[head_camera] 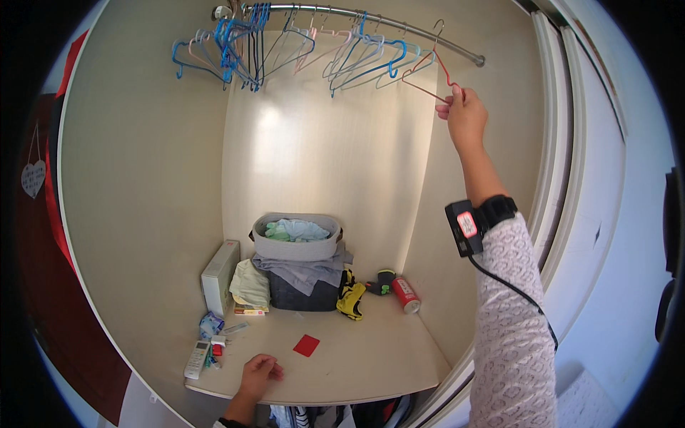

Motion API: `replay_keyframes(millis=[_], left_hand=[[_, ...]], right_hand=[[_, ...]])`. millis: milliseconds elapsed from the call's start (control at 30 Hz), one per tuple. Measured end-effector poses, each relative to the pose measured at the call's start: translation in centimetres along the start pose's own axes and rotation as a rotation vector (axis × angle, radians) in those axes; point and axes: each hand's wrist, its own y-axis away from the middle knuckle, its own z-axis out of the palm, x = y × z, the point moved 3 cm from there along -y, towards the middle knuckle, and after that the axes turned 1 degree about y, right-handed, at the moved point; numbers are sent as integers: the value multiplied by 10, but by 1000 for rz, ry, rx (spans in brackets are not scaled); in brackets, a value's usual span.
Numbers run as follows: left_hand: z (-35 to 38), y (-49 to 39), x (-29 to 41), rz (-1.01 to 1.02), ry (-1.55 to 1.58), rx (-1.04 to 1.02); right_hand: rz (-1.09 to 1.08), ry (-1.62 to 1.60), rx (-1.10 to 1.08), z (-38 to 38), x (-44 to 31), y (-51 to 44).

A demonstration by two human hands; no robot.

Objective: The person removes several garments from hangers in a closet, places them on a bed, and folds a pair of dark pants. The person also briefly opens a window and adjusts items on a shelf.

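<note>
High on the right, my right hand (pixel 466 113) grips the lower corner of a red hanger (pixel 440 68). The hanger's metal hook is at the chrome closet rod (pixel 369 20); whether it bears on the rod I cannot tell. Blue, pink and pale hangers (pixel 369 56) hang along the rod to its left. Down at the shelf's front edge, my left hand (pixel 260 376) holds nothing, its fingers loosely curled. A red square card (pixel 306 345) lies flat on the wooden shelf (pixel 353 374), just beyond that hand.
A grey fabric basket (pixel 296 248) with clothes sits on a dark bin (pixel 302 294). Right of it are yellow-black gear (pixel 350 300) and a red can (pixel 405 295). A white box (pixel 220 275) and a remote control (pixel 197 360) stand left. Sliding doors (pixel 583 160) edge the right side.
</note>
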Motion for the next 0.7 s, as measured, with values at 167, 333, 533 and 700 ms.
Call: replay_keyframes(millis=[167,333,533,700], left_hand=[[-1,1,1,20,3,-10],[2,3,4,17,-14,0],[7,6,11,50,-55,5],[11,6,16,-20,-45,34]], right_hand=[[69,-69,-59,18,7,-21],[84,-125,-133,31,18,-16],[3,-48,-154,39,38,-15],[166,-211,-183,50,62,5]])
